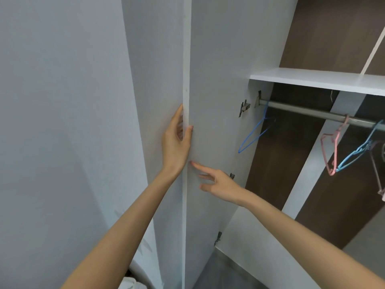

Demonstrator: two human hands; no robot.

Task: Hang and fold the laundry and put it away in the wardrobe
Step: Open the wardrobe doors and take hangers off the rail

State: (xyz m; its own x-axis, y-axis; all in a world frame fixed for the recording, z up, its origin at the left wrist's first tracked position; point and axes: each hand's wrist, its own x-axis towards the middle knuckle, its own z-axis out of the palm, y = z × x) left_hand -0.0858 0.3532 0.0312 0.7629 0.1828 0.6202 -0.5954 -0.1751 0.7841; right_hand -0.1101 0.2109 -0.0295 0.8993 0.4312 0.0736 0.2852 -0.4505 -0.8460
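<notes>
The left hand [177,142] gripped the edge of the wardrobe door [214,69], the right hand [218,184] spread open against it. The hangers [253,134] on the right hung apparently bare (no laundry stowed yet).

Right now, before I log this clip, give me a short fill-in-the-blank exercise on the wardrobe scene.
The left hand grips the edge of the white wardrobe's open ____.
The dark blue wire hanger hangs from the grey metal ____.
The pink hanger hangs ____ it and the light blue hanger.
The right hand holds ____.
Missing words: door, rail, between, nothing.
</notes>
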